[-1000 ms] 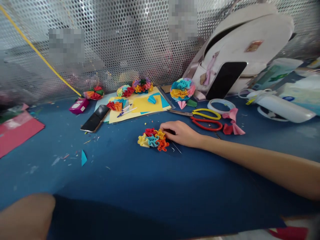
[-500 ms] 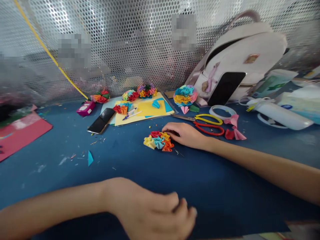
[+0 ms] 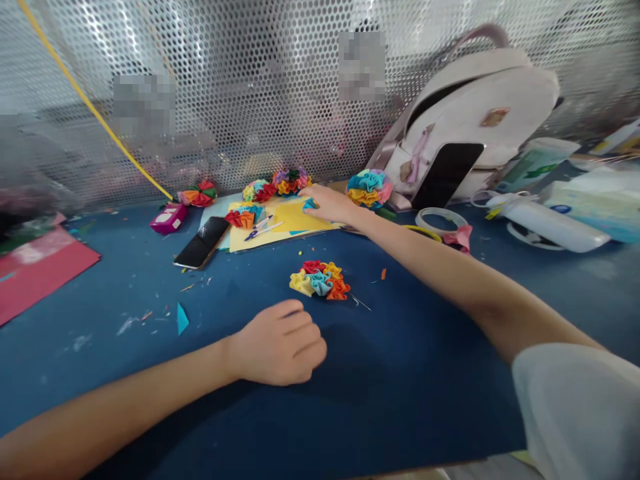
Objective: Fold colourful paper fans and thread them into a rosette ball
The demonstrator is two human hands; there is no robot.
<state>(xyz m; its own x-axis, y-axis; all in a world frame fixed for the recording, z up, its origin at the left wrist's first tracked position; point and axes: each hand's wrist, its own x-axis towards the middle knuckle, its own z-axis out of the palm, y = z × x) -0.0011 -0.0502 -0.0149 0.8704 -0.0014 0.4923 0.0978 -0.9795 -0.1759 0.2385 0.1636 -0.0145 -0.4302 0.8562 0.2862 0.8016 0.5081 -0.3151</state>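
My right hand (image 3: 327, 203) reaches far across the table, its fingers closed round a small folded blue paper piece (image 3: 310, 205) on top of the yellow paper sheets (image 3: 289, 218). My left hand (image 3: 281, 343) rests as a loose fist on the blue table, with nothing showing in it. Just beyond that fist lies a cluster of ruffled paper flowers (image 3: 321, 280) in red, yellow, blue and orange. A thin needle (image 3: 361, 303) sticks out at the cluster's right side.
Several finished paper flower balls (image 3: 369, 188) stand along the perforated metal screen (image 3: 240, 87). A phone (image 3: 203, 243) and a purple box (image 3: 169, 218) lie left. On the right are a backpack (image 3: 465, 120), a second phone (image 3: 447, 175), a tape roll (image 3: 443, 213) and scissors partly under my arm.
My right hand has left the flower cluster and moved forward to the folded blue paper. My left hand has drawn up and back toward the cluster, its fingers now curled into a fist.
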